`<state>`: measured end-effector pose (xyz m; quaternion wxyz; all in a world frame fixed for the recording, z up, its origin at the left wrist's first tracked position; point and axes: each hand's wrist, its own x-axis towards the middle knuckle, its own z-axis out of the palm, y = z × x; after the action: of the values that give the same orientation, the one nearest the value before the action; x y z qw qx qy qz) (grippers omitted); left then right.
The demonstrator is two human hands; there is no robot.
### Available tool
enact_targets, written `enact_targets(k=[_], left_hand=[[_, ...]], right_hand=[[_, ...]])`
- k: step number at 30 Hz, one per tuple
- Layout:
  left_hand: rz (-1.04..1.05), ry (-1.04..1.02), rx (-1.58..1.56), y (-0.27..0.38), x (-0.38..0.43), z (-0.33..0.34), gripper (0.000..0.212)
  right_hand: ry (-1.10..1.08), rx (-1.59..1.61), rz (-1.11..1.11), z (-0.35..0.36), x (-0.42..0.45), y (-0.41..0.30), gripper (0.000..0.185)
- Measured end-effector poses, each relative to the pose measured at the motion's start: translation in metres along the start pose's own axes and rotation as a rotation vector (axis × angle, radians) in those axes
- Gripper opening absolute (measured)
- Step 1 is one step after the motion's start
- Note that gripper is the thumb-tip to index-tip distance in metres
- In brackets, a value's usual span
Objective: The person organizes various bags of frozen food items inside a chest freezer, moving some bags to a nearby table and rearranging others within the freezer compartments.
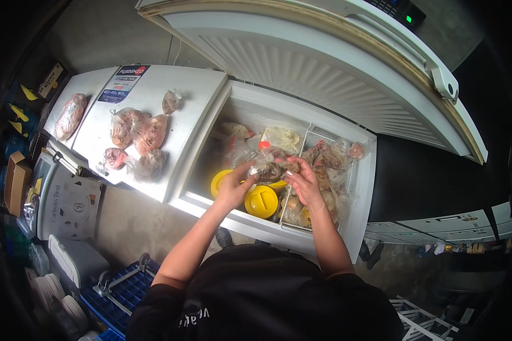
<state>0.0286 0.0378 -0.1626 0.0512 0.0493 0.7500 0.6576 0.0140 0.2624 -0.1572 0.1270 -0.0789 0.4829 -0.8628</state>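
Both hands hold one clear plastic bag of dark frozen food (269, 172) above an open chest freezer (371, 192). My left hand (234, 184) grips its left end, and my right hand (304, 179) pinches the right end. Below them, yellow round lids (261, 201) show at the freezer's front. A white wire basket (285, 209) on the right holds several bagged frozen items (324, 155). Farther back lies a knotted pale bag (283, 139). What the bag in my hands contains cannot be told exactly.
The raised freezer lid (324, 85) stands behind the opening. Several bags of frozen meat (151, 133) lie on the white freezer top (187, 98) at left, with a longer bag (70, 117) beyond. A blue platform trolley (126, 290) and a grey cooler (74, 260) stand lower left.
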Motion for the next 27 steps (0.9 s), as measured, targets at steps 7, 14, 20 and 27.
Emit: enact_targets(k=[7, 14, 20, 27], left_hand=[[0.101, 0.01, -0.046, 0.009, 0.0, -0.01, 0.031], [0.147, 0.121, 0.062, 0.025, -0.005, -0.021, 0.023], [0.167, 0.137, 0.05, 0.035, -0.006, -0.03, 0.015], [0.301, 0.189, 0.029, 0.037, -0.009, -0.038, 0.017]], right_hand=[[0.068, -0.273, -0.039, 0.002, 0.003, 0.006, 0.029], [-0.026, -0.345, -0.237, 0.036, 0.006, -0.002, 0.027], [0.007, -0.311, -0.17, 0.044, 0.004, -0.004, 0.027], [-0.019, -0.341, -0.169, 0.048, 0.002, -0.004, 0.026]])
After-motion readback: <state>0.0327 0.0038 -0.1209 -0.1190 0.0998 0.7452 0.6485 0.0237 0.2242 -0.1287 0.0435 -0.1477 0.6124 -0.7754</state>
